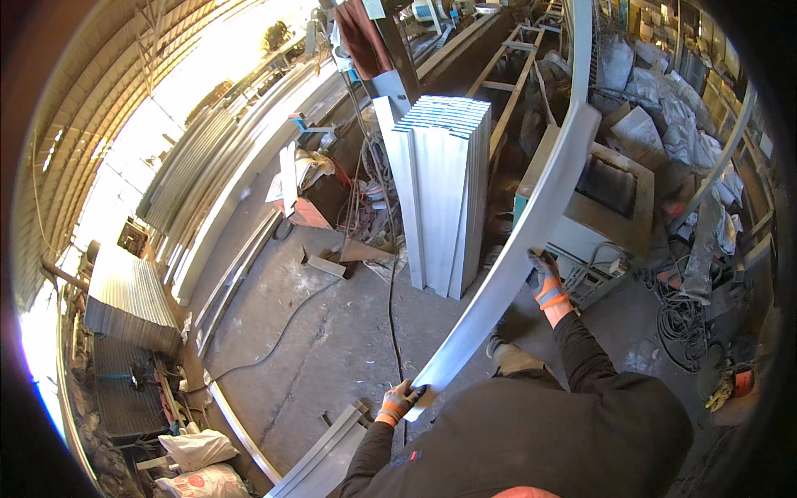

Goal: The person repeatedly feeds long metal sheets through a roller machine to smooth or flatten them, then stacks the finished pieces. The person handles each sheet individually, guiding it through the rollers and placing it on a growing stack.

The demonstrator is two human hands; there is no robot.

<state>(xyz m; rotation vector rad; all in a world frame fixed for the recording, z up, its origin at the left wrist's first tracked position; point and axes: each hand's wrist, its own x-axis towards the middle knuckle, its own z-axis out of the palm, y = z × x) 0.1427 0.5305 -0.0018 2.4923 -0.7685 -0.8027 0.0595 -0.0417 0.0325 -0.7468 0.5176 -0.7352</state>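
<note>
A grey shop floor (324,365), scuffed and dusty, spreads under a curved roof (79,141). Closest to me, the person's gloved left hand (398,401) pinches the near end of a long metal strip (515,257), thumb and fingers pressed about its left edge. The strip slants up and away to the right, clear of the floor at the hands. Just beside the left forearm lie some metal channels (320,455). Over at the left sit two white bags (199,449); what fills them is hidden.

The gloved right hand (545,280) is farther along, fingers closed on the strip's right edge. It has less room: a boxy cabinet (594,220) with a dark window stands just past it, and a coil of black cable (682,324) lies to the right. Open floor stretches left of the strip, crossed only by a thin cord (286,340).

Beyond, a stack of metal panels (440,191) stands upright near the strip's left edge. Left of that, a reddish box (314,212) has crumpled material heaped on it. Farther off, long metal bars (249,174) run along the bright open side.
</note>
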